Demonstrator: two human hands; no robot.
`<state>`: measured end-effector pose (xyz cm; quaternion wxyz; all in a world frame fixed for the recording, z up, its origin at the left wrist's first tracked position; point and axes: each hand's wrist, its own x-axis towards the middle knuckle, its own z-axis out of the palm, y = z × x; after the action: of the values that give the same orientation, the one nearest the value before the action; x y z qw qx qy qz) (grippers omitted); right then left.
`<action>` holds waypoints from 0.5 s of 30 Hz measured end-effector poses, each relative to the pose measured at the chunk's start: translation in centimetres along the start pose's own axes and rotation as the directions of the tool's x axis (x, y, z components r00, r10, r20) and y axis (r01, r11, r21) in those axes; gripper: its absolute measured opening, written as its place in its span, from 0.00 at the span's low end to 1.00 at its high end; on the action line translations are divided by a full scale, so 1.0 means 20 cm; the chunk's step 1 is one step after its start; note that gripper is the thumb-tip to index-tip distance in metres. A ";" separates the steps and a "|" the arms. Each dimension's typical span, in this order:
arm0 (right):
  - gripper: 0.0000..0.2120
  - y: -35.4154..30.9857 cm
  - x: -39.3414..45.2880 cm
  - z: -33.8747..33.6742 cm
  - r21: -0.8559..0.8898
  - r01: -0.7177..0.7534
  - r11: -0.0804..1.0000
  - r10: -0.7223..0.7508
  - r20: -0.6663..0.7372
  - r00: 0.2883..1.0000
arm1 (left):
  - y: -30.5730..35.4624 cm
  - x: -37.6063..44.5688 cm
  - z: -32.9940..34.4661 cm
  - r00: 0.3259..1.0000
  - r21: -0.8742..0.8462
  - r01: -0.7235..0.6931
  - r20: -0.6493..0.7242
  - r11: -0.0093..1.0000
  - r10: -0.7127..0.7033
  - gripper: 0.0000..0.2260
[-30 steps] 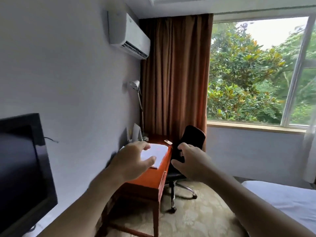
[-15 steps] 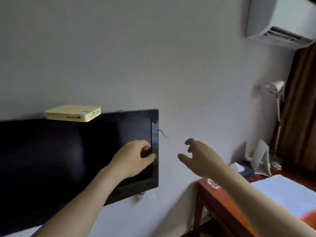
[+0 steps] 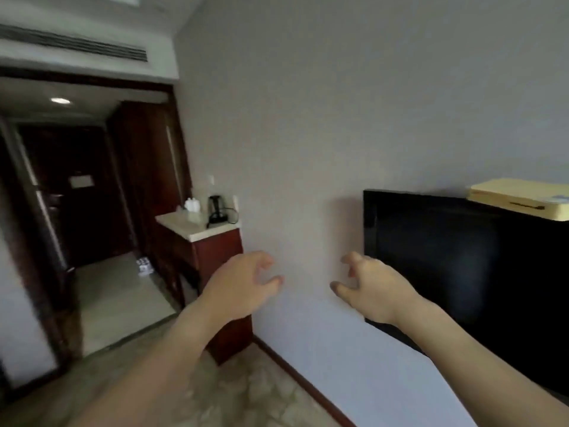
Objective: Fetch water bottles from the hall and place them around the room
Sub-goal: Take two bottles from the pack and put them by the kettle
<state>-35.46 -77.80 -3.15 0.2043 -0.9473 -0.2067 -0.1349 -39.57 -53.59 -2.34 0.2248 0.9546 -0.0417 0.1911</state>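
At 9 o'clock, hall w/ small pack of clear water bottles [image 3: 144, 265] on floor; left hand [image 3: 243, 288] and right hand [image 3: 371, 291], fingers loosely curled, grasping nothing. Risk imo: clipping red wooden cabinet's pale worktop [image 3: 197, 226] omw.

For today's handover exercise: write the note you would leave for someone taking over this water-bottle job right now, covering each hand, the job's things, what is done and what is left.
Left hand: raised in front, fingers loosely curled, holds nothing.
Right hand: raised in front of the television, fingers loosely curled, holds nothing.
Job's things: a pack that may be water bottles sits on the hall floor beside the red cabinet; too blurred to be sure. A kettle stands on the cabinet's countertop.
Done: no bottle in hand, none seen placed in this view.
Left: walk to the hall, pick up bottles, set them around the room.
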 end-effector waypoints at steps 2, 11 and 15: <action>0.30 -0.26 0.14 0.13 0.044 0.117 0.992 -0.119 0.048 0.992 | -0.24 -0.10 -0.15 0.992 0.032 0.112 -0.059 0.993 -0.110 0.19; 0.30 -1.18 0.65 0.61 0.186 0.423 0.887 -0.450 0.137 0.882 | -1.09 -0.32 -0.63 0.910 0.042 0.366 -0.224 0.930 -0.348 0.20; 0.30 -1.48 0.86 0.79 0.228 0.483 0.845 -0.518 0.130 0.845 | -1.45 -0.29 -0.77 0.882 0.053 0.412 -0.275 0.909 -0.384 0.21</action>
<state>-30.84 -40.37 -1.39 0.2292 -0.8450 -0.4774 -0.0743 -45.39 -20.76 -3.74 0.2097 0.9206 0.1955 0.2653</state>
